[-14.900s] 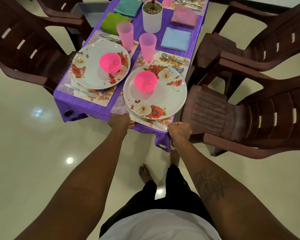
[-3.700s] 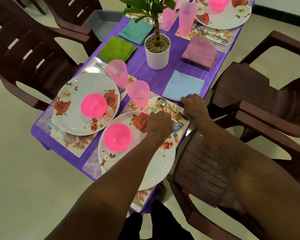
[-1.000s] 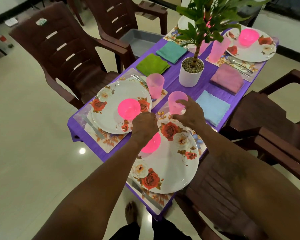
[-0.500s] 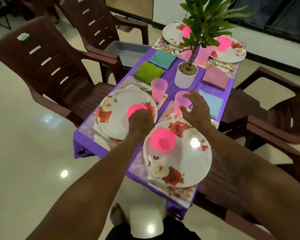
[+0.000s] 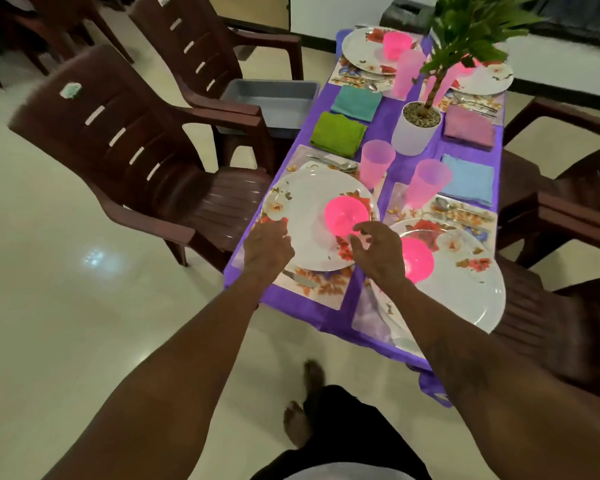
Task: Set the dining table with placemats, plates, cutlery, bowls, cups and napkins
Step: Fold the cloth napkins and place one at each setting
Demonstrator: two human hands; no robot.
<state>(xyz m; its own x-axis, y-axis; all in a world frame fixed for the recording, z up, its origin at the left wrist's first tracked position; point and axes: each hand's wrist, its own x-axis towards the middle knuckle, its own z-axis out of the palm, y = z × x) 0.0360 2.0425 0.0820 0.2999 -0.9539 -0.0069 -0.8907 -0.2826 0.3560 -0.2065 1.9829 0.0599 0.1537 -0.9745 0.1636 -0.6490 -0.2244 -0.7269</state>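
A purple-clothed table (image 5: 388, 168) carries floral plates on placemats. The near-left plate (image 5: 305, 209) bears a pink bowl (image 5: 345, 214). My left hand (image 5: 265, 245) hovers over that plate's near-left rim, fingers loosely curled, holding nothing. My right hand (image 5: 378, 249) hangs over the plate's near-right rim, fingers spread and curled, holding nothing. It partly hides a second pink bowl (image 5: 418, 259) on the near-right plate (image 5: 465, 278). Two pink cups (image 5: 376, 164) (image 5: 426, 183) stand behind the plates. Cutlery (image 5: 333, 162) lies beyond the left plate.
Brown plastic chairs (image 5: 125, 161) (image 5: 561, 216) flank the table. A white pot with a green plant (image 5: 418, 128) stands mid-table among folded green (image 5: 338, 135), teal, mauve and blue (image 5: 468, 180) napkins. A grey tub (image 5: 274, 95) sits on a far-left chair. Two more place settings lie at the far end.
My right hand has left the pink cup and come left to the near-left plate. My left hand slid from the bowl to that plate's left rim. The view swung left.
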